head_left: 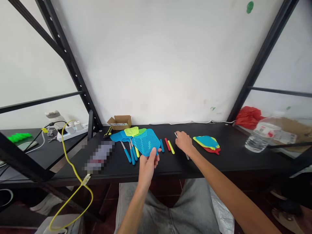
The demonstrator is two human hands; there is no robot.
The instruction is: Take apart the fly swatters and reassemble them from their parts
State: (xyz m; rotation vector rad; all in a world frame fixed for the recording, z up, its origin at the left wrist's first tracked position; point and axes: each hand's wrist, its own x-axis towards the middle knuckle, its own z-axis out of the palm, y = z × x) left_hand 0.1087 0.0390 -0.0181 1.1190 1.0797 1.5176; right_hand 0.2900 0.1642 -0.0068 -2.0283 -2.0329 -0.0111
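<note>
My left hand [149, 162] pinches the lower edge of a blue fly swatter head [145, 142] and holds it up over the black table [243, 159]. My right hand [184, 142] rests on the table to the right, fingers curled over a thin metal rod [187, 157]; its grip is hard to make out. Between the hands lie loose handle grips: a blue one [162, 146], a red one [167, 144] and a yellow one [171, 147]. Behind the held head lie finished fly swatters [129, 143] in blue and yellow-green.
A stack of coloured swatter heads [207, 143] lies at the right. A small cardboard box [120, 122] stands at the back. A plastic water bottle [262, 136] and a red bag [248, 116] are on the right, a power strip [71, 130] and yellow cable [70, 169] on the left.
</note>
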